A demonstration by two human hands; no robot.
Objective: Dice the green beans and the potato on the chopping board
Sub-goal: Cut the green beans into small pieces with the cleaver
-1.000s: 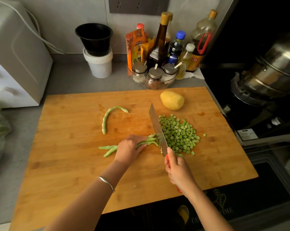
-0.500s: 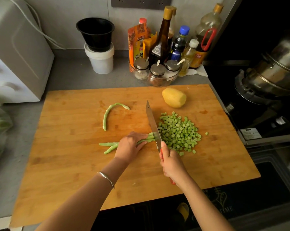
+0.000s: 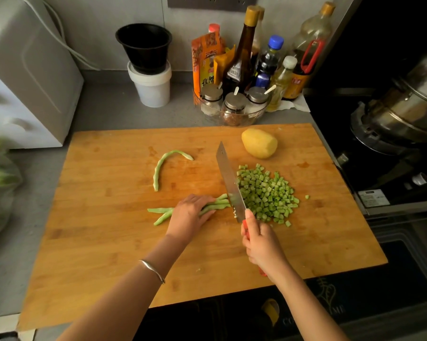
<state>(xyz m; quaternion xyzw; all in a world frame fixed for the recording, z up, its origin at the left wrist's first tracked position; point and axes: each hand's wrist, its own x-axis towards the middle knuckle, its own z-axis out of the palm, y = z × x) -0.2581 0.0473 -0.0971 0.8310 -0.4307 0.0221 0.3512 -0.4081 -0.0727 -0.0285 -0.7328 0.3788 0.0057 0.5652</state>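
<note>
The chopping board fills the counter in front of me. To its right a steel pot sits on the dark stove.

My left hand lies over a bundle of green beans near the board's middle, fingers curled down on them. My right hand is wrapped round the red handle of the knife, whose blade meets the bundle's cut ends.

Just right of the blade is the pile of diced beans. The peeled potato rests whole beyond it, near the far edge. One curved bean lies apart on the left.

Behind the board, an orange packet carries dark Chinese characters too small for me to read. The bottle labels are blurred too.
</note>
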